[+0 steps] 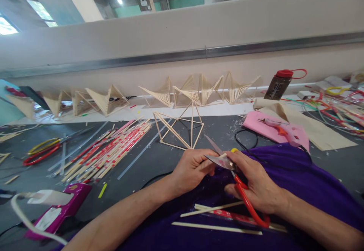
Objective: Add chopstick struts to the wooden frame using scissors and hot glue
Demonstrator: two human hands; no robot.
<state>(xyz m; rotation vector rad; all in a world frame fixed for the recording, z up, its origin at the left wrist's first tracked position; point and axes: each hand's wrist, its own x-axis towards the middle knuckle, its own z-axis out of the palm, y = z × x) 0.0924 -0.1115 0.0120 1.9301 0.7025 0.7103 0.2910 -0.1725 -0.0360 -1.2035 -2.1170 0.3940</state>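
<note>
My right hand (256,182) grips a pair of scissors (247,201) with red handle loops, and its blades stand apart, pointing up and to the left. My left hand (190,169) is closed around a thin wooden stick (223,156), whose short visible end lies at the blades; the rest is hidden by my fingers. On the purple cloth (159,232) over my lap lie several loose sticks (216,227) and a red-patterned wrapper (227,214). Just beyond my hands a frame of glued sticks (191,133) stands on the dark table.
Wrapped chopstick-like sticks (113,148) and yellow-and-red scissors (44,150) lie left, near a purple power strip (61,211). Twisted stick models (156,91) line the wall. A pink glue gun (281,129), its cord and a dark bottle (278,86) are right.
</note>
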